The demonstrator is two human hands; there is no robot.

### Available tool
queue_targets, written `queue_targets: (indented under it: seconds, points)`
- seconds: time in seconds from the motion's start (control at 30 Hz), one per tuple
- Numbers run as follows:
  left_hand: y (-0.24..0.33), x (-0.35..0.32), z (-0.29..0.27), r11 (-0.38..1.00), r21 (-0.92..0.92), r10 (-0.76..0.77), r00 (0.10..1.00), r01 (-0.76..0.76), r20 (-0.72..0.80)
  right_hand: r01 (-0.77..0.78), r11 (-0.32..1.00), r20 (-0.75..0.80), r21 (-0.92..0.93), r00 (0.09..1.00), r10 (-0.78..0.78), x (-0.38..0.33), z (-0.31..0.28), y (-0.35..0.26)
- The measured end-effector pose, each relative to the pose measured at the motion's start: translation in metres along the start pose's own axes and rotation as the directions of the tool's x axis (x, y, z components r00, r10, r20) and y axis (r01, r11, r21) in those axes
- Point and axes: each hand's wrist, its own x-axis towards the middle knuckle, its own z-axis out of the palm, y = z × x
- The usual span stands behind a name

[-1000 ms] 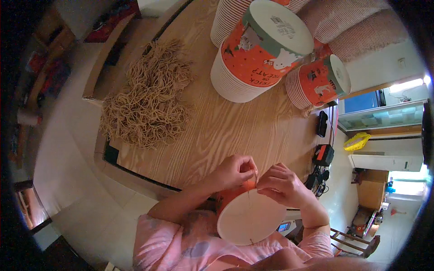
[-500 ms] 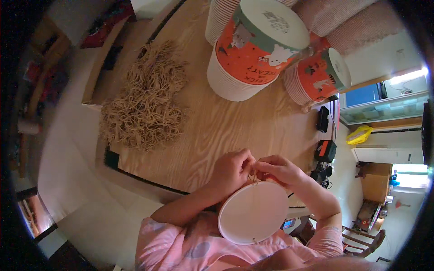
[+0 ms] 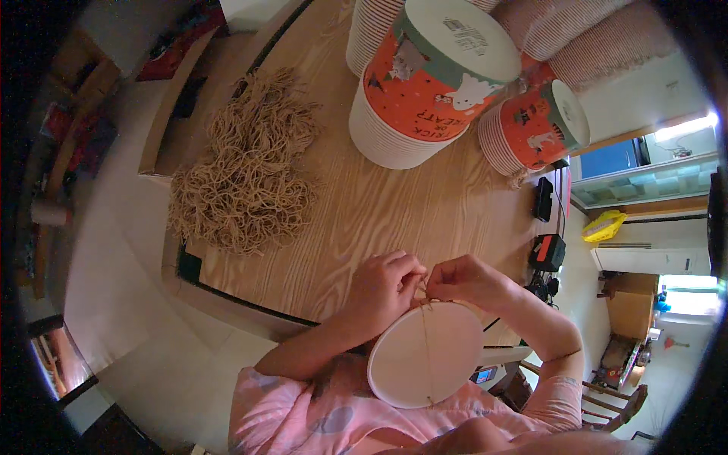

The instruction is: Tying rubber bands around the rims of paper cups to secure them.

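Observation:
A white-lined paper bucket (image 3: 398, 360) rests against my pink top, its round mouth facing up toward me. Thin brown twine (image 3: 428, 341) runs straight across the mouth, from a small hole near the lower rim to the far rim. Just beyond that far rim, my left hand (image 3: 385, 290) pinches the twine between thumb and fingers. Close beside it, my right hand (image 3: 466, 280) pinches the twine too, fingertips almost meeting the left ones. The exact loop or knot between them is too small to make out.
A tangled heap of cut twine (image 3: 250, 167) lies on the wooden table (image 3: 334, 243) at the left. Nested orange and green paper buckets (image 3: 417, 98) stand at the back, with a smaller stack (image 3: 531, 125) to their right. Black boxes (image 3: 546, 252) and cables line the right edge.
The twine now stretches taut across the bucket's mouth; before, it hung bunched at the far rim. My right hand has turned, its fingers curling in more tightly.

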Motion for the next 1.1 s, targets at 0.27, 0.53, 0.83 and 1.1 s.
queue_targets:
  seconds: [0.27,0.53,0.83,1.1]
  points:
    - [0.003,0.002,-0.016,0.987,-0.09,-0.136,0.991,0.134,-0.015,0.056,0.998,-0.06,-0.008,0.997,-0.057,-0.001,0.0,-0.003]
    - [0.0,0.002,-0.01,0.995,0.096,-0.015,0.999,0.019,-0.046,0.117,0.992,-0.077,0.056,0.991,-0.112,0.007,0.009,-0.012]
    - [-0.003,0.004,-0.026,0.963,-0.204,-0.146,0.978,0.175,0.148,0.095,0.995,-0.087,0.034,0.992,-0.092,0.011,0.001,-0.003]
    - [-0.004,0.0,-0.03,0.988,-0.114,-0.108,0.994,0.105,-0.016,0.001,0.998,0.084,-0.06,0.996,0.004,0.004,-0.004,-0.006]
